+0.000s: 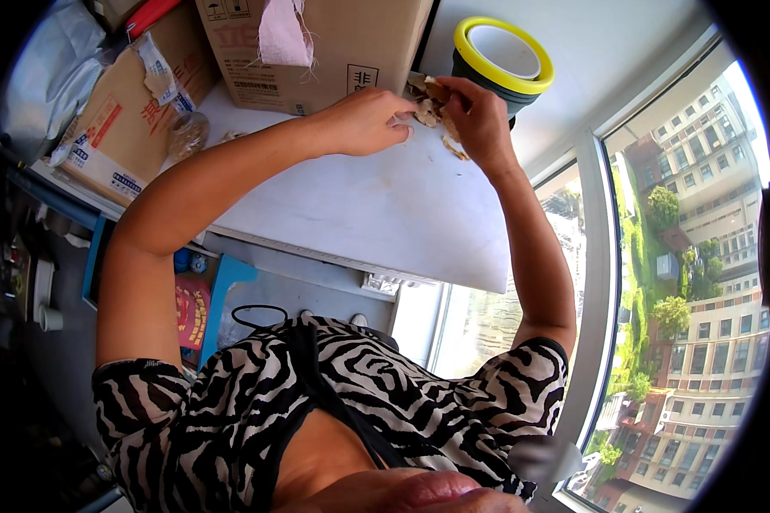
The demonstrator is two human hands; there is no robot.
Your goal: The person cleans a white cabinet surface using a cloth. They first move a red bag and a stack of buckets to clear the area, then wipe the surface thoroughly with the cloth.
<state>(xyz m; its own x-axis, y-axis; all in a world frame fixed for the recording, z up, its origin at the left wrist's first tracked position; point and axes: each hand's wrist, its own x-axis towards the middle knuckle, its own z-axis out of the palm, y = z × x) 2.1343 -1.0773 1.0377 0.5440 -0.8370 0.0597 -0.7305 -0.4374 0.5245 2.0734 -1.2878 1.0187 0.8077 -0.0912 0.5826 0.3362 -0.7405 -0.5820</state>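
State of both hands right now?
Left hand: partly open, nothing visible held.
Right hand: fingers curled at the brown scraps; whether gripping any cannot be told.

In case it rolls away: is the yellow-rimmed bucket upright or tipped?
The bucket stands upright: its yellow rim faces up, with dark sides below.

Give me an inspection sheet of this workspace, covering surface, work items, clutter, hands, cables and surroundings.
Surface: white, smooth tabletop, bare toward its front.
Work items: pale-brown, crinkled scraps near the back; material unclear.
Clutter: large brown cardboard box with frayed pink cloth hanging over it; dark round container with yellow rim; labelled brown cardboard at left.
Hands: left hand loosely open beside the scraps; right hand fingering them, grip unclear.
Cables: thin black loop below; cable or strap, cannot tell.
Surroundings: window at right, buildings outside.
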